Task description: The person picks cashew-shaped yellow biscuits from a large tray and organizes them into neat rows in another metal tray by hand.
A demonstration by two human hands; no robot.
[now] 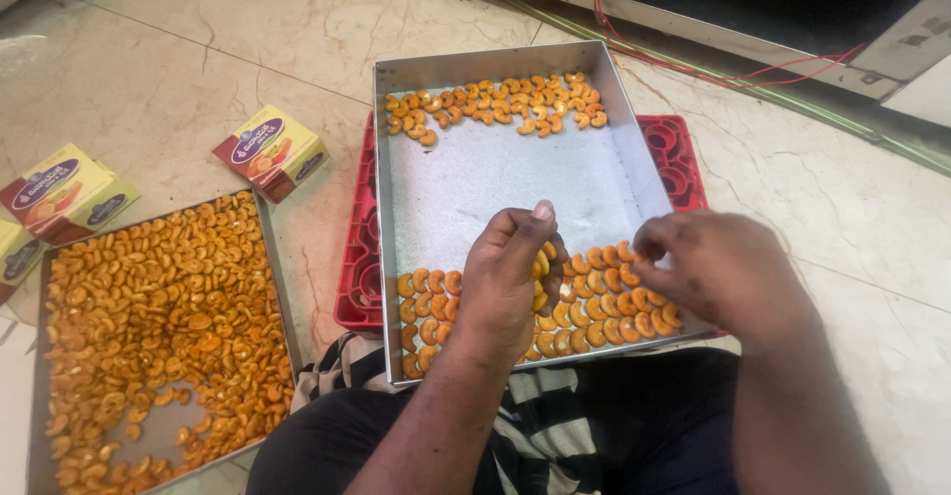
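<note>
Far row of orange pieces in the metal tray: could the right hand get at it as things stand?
Probably yes. The right hand hovers over the near rows, and bare tray floor lies between it and the far row of orange pieces. Nothing stands in the way; the tray is open on top.

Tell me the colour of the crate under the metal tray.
Red, plain plastic crate, seen best in the head view, beneath the metal tray.
</note>
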